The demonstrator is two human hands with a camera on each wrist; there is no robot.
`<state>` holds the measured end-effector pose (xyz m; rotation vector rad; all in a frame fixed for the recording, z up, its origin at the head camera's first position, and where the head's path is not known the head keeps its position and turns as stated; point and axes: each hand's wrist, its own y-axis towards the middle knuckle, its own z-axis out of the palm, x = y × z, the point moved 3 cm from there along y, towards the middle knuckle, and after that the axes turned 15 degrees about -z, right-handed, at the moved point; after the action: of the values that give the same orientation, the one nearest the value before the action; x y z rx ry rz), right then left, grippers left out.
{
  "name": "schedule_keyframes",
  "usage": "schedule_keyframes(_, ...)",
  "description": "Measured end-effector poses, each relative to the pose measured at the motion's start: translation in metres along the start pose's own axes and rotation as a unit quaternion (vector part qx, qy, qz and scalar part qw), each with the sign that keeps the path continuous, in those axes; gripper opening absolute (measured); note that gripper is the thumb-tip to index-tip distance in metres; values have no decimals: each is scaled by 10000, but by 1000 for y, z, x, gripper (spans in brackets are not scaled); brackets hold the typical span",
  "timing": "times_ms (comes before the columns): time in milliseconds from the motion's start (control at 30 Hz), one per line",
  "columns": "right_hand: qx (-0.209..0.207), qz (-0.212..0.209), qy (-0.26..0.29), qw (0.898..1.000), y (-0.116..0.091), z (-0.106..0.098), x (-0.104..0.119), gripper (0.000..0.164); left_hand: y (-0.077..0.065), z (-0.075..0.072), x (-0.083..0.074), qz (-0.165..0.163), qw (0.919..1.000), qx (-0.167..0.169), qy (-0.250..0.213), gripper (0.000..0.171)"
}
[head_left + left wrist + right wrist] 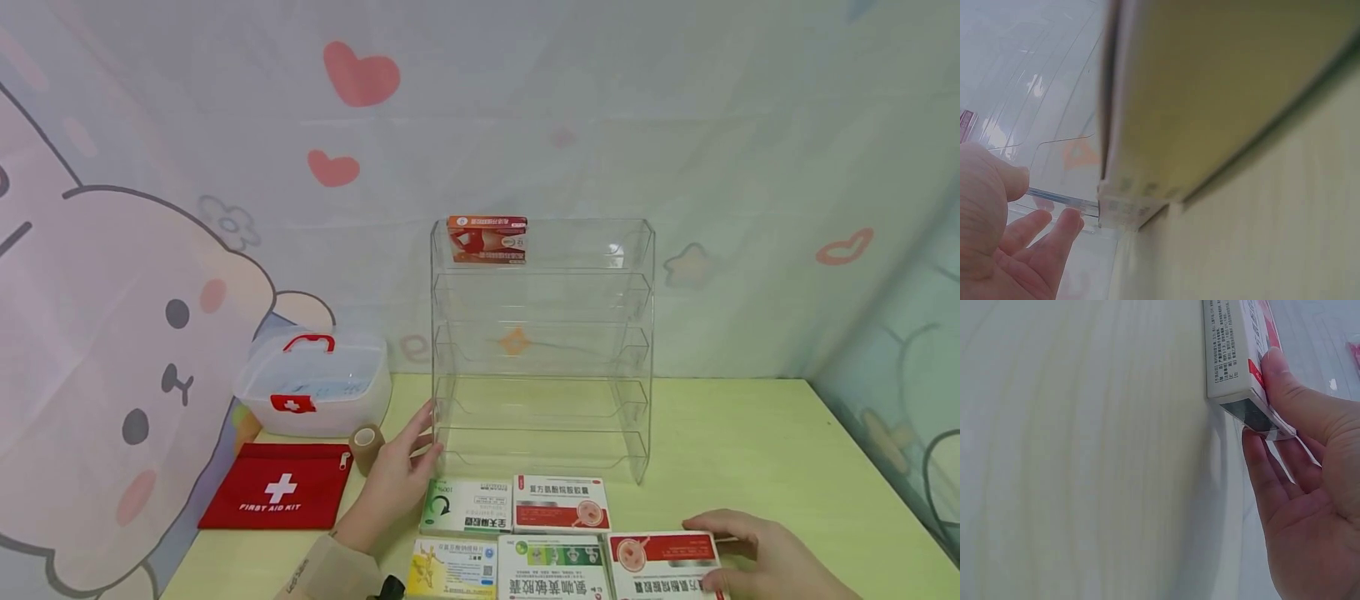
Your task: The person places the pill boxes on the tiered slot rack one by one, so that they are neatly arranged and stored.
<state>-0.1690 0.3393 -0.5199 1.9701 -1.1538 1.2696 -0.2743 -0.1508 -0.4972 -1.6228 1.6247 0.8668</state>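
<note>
At the lower left edge of a clear tiered display rack [540, 446], my left hand [396, 477] pinches the side panel between thumb and fingers. My right hand [768, 557] grips the right end of a red-and-white medicine box [663, 554], its thumb on top. In the right wrist view this medicine box [1235, 356] shows its printed side, the fingers at its end. Beside it on the table lie a green-and-white box [551, 554], a yellow-and-white box [453, 567], another green-and-white box [468, 507] and a second red-and-white box [561, 504].
An orange-red box [487, 242] stands in the rack's top tier at the left. Left of the rack are a translucent case [352, 408] with a red handle, a brown tape roll [366, 450] and a red first aid pouch [300, 467]. A printed cloth hangs behind the table.
</note>
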Motion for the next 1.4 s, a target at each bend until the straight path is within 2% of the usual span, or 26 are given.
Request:
schedule_keyframes(300, -320, -257, -75, 9991, 0, -6, 9, 49, 0, 0, -1, 149, 9999, -14, 13, 78)
schedule_keyframes(500, -788, -440, -623, 9940, 2, -9, 20, 42, 0, 0, -1, 77, 10000, 7, 6, 79)
schedule_keyframes(600, -1196, -923, -1075, 9827, 2, -10, 27, 36, 0, 0, -1, 12, 10000, 17, 4, 78)
schedule_keyframes(767, -1729, -1800, -1710, 9531, 4, -14, 37, 33, -1, 0, -1, -87, 10000, 29, -35, 77)
schedule_keyframes(967, -2079, -1873, -2115, 9364, 10, -19, 49, 37, 0, 1, 1, -59, 10000, 4, 7, 79)
schedule_keyframes(1167, -2409, -2391, -2205, 9144, 18, -22, 68, 40, 0, 1, 0, -34, 10000, -9, 14, 79)
schedule_keyframes(1400, -2619, -2455, -2243, 9060, 31, -26, 87, 40, 0, 1, -1, -106, 9999, 17, 7, 79)
